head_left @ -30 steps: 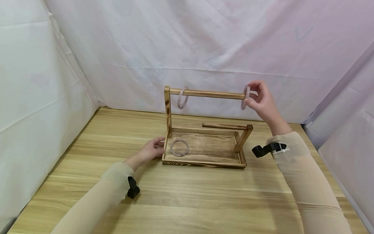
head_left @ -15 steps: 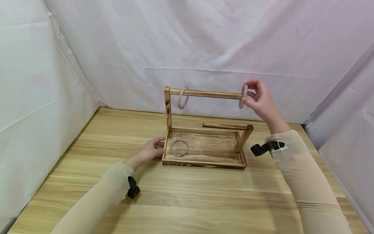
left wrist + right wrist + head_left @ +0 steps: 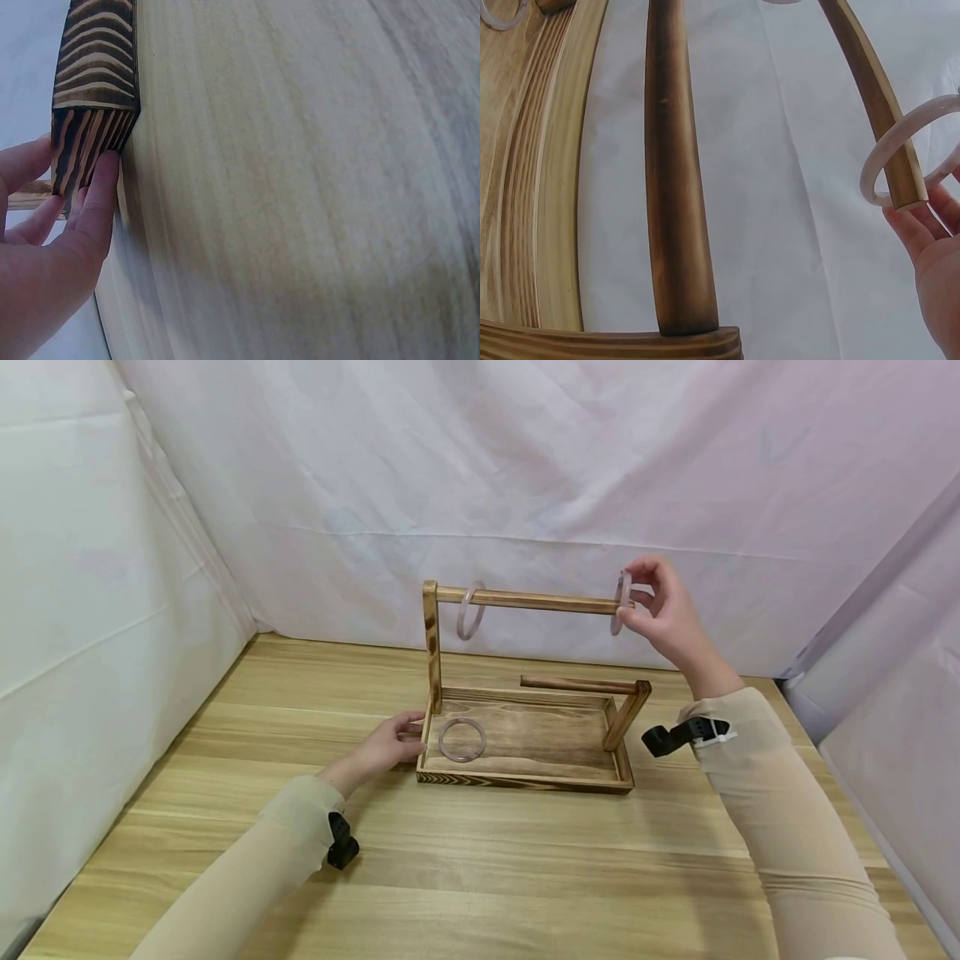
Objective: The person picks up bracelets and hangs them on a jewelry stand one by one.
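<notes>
My right hand (image 3: 670,618) pinches a pale pink bangle (image 3: 625,589) between thumb and fingers. This bangle (image 3: 885,154) encircles the free right end of the upper bar (image 3: 870,82) of a wooden stand. Around the same bar (image 3: 551,602), near the left post, hangs a second bangle (image 3: 462,620). A third bangle (image 3: 444,753) lies flat in the left part of the stand's tray (image 3: 525,783). At the tray's left end, my left hand (image 3: 378,747) holds the side wall; in the left wrist view its fingers (image 3: 105,184) lie against the striped wood (image 3: 79,146).
The stand's shorter, lower bar (image 3: 577,684) extends left from a slanted post (image 3: 626,714) on the right. Beneath the stand is a light wood tabletop (image 3: 480,877). White cloth (image 3: 480,460) hangs behind the table and along both sides.
My right hand has moved slightly left and up with its bangle, which now sits a little farther along the bar from the free end. My left hand keeps its place at the tray.
</notes>
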{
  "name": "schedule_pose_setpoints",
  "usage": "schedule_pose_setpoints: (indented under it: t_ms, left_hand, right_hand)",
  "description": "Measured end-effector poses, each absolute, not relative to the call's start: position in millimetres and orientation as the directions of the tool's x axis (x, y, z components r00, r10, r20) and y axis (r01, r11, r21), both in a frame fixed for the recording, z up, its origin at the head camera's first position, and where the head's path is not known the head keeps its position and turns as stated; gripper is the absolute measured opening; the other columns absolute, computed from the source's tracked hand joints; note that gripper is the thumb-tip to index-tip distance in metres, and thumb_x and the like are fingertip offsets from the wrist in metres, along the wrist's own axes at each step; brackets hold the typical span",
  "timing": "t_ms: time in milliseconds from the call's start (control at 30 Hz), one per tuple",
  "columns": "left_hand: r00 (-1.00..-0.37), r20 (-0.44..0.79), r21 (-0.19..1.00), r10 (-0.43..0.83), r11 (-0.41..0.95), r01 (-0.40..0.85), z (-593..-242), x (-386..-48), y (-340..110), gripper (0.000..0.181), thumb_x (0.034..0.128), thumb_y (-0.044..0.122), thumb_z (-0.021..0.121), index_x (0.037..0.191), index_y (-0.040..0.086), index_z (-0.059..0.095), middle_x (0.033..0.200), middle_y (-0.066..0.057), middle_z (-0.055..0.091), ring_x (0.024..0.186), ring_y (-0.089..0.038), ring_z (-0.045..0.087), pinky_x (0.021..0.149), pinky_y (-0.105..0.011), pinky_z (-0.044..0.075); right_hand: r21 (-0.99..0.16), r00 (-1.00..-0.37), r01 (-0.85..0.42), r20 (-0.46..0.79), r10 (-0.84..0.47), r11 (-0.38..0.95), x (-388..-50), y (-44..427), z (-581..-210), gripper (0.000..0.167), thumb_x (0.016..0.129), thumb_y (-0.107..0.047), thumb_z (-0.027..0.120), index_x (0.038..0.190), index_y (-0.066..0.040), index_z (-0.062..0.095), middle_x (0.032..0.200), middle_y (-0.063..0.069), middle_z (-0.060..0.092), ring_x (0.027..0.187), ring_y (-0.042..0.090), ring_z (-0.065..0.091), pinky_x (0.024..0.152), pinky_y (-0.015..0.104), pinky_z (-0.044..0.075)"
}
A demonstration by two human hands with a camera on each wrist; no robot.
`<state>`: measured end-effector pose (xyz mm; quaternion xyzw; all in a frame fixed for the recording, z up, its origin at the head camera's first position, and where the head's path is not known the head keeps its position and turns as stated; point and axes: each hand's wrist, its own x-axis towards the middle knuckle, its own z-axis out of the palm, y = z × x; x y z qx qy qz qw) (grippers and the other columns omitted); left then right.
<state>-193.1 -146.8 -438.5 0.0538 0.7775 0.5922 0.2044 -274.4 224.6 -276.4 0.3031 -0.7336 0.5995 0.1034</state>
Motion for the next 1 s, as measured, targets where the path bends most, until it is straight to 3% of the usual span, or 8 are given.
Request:
schedule_pose_setpoints:
  t_ms: [767, 1000]
  left_hand:
    - [-0.91, -0.245, 0.948, 0.333, 0.279, -0.153, -437, -194, -145, 0.06, 0.0919, -0.002, 0.05, 0.144, -0.008, 0.02, 0.136, -0.035, 0.036, 0.12, -0.045, 0.047, 0.094, -0.04, 0.051]
    - [-0.908, -0.248, 0.946, 0.338, 0.286, -0.152, -438, -194, -145, 0.06, 0.0922, -0.002, 0.049, 0.144, -0.008, 0.02, 0.136, -0.035, 0.036, 0.119, -0.045, 0.047, 0.094, -0.041, 0.051]
  right_hand:
    - [-0.79, -0.783, -0.595, 0.527, -0.33, 0.148, -277, 218, -268, 0.042, 0.078, 0.011, 0.055, 0.116, -0.001, 0.045, 0.111, 0.004, 0.046, 0.104, 0.012, 0.046, 0.09, 0.012, 0.043]
    - [-0.779, -0.784, -0.597, 0.516, -0.346, 0.19, -276, 217, -266, 0.041, 0.078, 0.012, 0.056, 0.117, 0.003, 0.044, 0.11, -0.003, 0.047, 0.105, 0.014, 0.046, 0.09, 0.011, 0.043]
